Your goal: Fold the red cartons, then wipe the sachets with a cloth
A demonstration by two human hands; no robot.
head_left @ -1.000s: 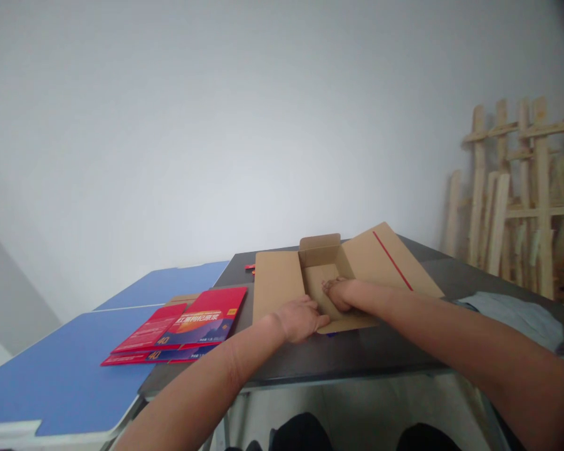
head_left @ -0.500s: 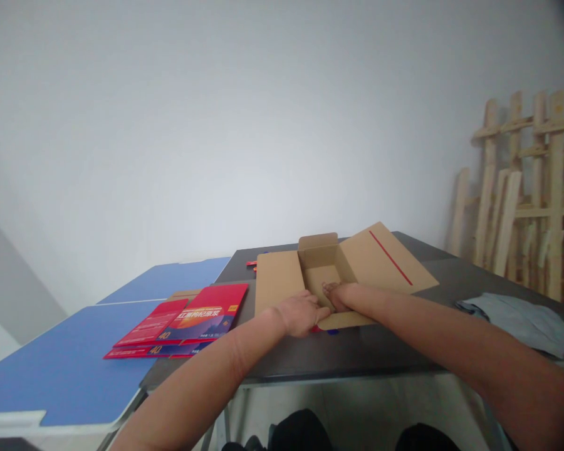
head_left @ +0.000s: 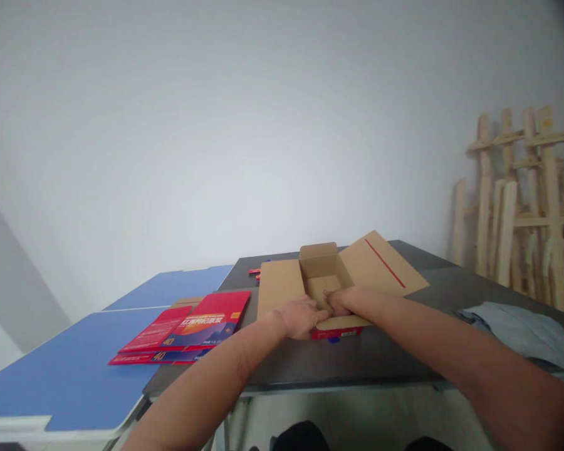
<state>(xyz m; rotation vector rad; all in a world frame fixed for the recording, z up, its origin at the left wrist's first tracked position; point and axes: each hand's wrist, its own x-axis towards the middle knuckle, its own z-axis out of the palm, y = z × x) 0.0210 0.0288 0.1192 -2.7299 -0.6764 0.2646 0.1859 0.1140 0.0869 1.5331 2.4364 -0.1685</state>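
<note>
- Open brown cardboard box, red printed outside (head_left: 322, 285): on dark grey worktop (head_left: 282, 369), flaps spread.
- Handling, judged: light, fairly stiff walls, bendy flaps, may slide; best held at wall corners, not flaps.
- Left hand (head_left: 301, 317): part-curled over near left corner, touching; firm grip or not, can't tell.
- Right hand (head_left: 340, 301): inside near end, fingers bent; hold can't tell.
- Right flap: red stripe; near-side print too small to read.
- Left: flat red-and-blue printed cartons (head_left: 211, 319), gold "40", white Chinese characters, seemingly ending 枸杞原浆.
- Right: crumpled pale grey cloth-like item (head_left: 521, 332).
</note>
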